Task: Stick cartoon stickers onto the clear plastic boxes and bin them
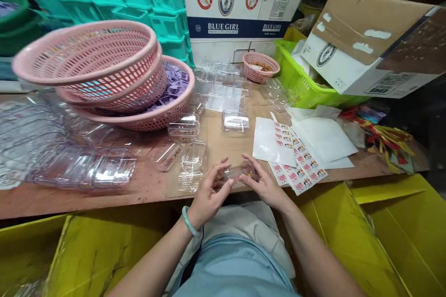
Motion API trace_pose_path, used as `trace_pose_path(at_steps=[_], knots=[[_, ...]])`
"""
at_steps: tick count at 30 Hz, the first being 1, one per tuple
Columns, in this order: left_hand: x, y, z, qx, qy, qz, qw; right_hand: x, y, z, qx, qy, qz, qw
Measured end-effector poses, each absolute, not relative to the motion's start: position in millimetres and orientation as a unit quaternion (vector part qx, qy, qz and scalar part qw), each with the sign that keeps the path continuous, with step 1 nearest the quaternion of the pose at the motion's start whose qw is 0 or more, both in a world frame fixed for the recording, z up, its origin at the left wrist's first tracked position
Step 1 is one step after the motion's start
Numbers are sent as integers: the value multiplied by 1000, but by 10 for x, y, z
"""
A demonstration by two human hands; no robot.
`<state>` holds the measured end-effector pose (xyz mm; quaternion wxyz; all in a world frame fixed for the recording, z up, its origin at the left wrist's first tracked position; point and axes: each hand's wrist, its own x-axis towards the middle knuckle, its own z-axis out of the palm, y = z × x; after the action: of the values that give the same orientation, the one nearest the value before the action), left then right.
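Between my two hands, at the table's front edge, is a small clear plastic box (239, 172) with a bit of yellow showing near its right end. My left hand (211, 191), with a pale green bangle at the wrist, grips the box's left end. Curled round its right end is my right hand (267, 187), both thumbs lying on the near side. Just right of the hands lie sheets of printed stickers (302, 167), partly over a white backing sheet (266, 141). More clear plastic boxes (235, 120) stand beyond and to the left.
Stacked pink baskets (121, 76) stand at the left, purple pieces (174, 84) in the lowest. Clear plastic cases (83, 167) cover the left front. A small pink basket (260, 68) and a green crate (303, 79) stand at the back. Yellow boxes (114, 250) flank my legs.
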<state>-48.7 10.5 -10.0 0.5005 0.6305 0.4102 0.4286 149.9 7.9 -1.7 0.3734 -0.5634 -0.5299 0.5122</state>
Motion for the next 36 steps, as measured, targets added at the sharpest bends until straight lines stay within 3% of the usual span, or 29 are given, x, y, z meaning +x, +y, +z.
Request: trace_pose_path(at_steps=[6, 8, 13, 19, 24, 30, 33, 36], knots=[[-1242, 351, 107, 716, 553, 421, 67, 1233, 387, -21, -562, -424, 521, 482], [-1470, 529, 79, 698, 617, 364, 20, 979, 537, -36, -511, -388, 554, 531], [-1823, 764, -96, 653, 684, 271, 180, 383, 772, -165, -436, -347, 563, 610], [-1673, 580, -254, 458, 669, 453, 371, 82, 699, -306, -476, -387, 516, 598], [-1201, 357, -244, 342, 628, 595, 367, 37, 660, -291, -509, -424, 455, 594], [-1119, 8, 218, 250, 481, 698, 468, -104, 435, -56, -451, -459, 474, 601], [-1360, -362, 556, 236, 451, 745, 431, -428, 160, 138, -396, -526, 486, 574], [-1775, -908, 838, 192, 467, 792, 344, -950, -195, 339, -325, -608, 542, 481]])
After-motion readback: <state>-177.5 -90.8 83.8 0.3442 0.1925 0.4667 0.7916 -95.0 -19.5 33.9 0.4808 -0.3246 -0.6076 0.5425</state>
